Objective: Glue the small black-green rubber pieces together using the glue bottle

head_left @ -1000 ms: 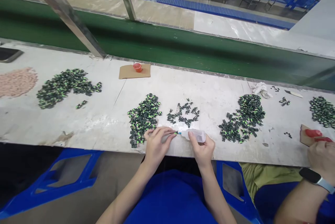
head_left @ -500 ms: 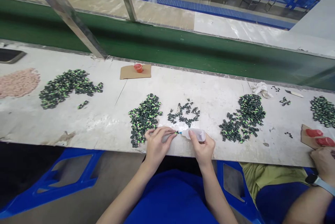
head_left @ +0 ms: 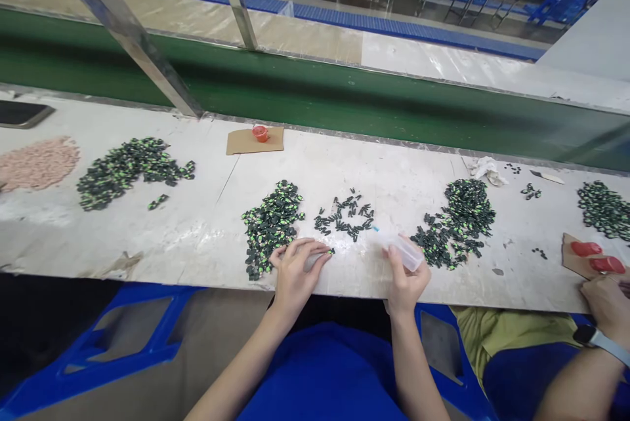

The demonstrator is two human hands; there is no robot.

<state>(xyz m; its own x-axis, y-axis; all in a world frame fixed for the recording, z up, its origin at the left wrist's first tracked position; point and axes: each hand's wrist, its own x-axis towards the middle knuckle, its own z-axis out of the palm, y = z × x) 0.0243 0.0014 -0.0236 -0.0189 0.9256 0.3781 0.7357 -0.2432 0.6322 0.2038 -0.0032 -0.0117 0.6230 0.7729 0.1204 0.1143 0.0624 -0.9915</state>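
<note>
At the near edge of the white surface [head_left: 147, 237], the person's two bare forearms are reaching forward from a blue lap, wrists resting close to the edge. The left hand [head_left: 295, 267] is lying low with its fingers curled in and its fingertips pinching a small dark-and-green piece [head_left: 331, 251] against the surface; it is nearly closed around that piece. The right hand [head_left: 404, 277] is sitting well apart from the left, raised slightly and tilted, its fingers wrapping round a small clear squeeze bottle [head_left: 401, 247] whose blue tip is pointing up and to the left, away from the pinched piece.

Just beyond the left hand one pile of green-and-black pieces [head_left: 272, 221] is lying, touching distance from its fingertips. Between the two hands and a little farther out, one loose scatter of small dark parts [head_left: 345, 214] is spreading. Just beyond and to the right of the right hand another heap of green-and-black pieces [head_left: 457, 221] is sitting, the bottle's base almost meeting it. Far to the left of the left hand a third green-and-black pile [head_left: 125, 168] and one pink pile [head_left: 37, 162] are lying. Farther out, ahead of the left hand, one cardboard scrap [head_left: 253, 141] is carrying one small red cup [head_left: 260, 133].

Far to the right of the right hand, a co-worker's hand [head_left: 605, 303], a watch on its wrist, is resting beside another cardboard scrap bearing two red items [head_left: 595, 257]; how far that hand is open cannot be told.
</note>
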